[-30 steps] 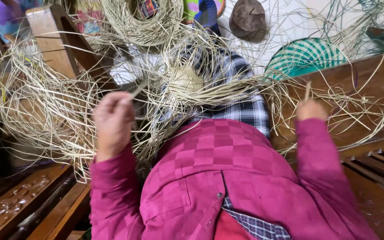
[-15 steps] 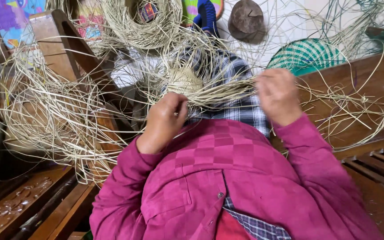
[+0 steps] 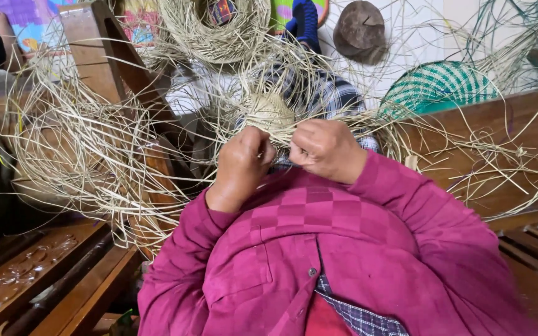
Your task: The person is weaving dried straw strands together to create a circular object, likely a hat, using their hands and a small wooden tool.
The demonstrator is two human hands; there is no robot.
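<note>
hands [image 3: 241, 165] [image 3: 326, 149] pinch pale straw weave [image 3: 270, 112].

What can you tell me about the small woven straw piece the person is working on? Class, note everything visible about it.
The woven straw piece is a small, pale, rounded mat of tightly plaited dry straw-like strands. Many long loose strands fan out from its edge on every side, tangling over the wooden bench. It sits just above the person's lap, in front of the checked cloth. The left hand and the right hand pinch strands at its near edge, knuckles close together.
</note>
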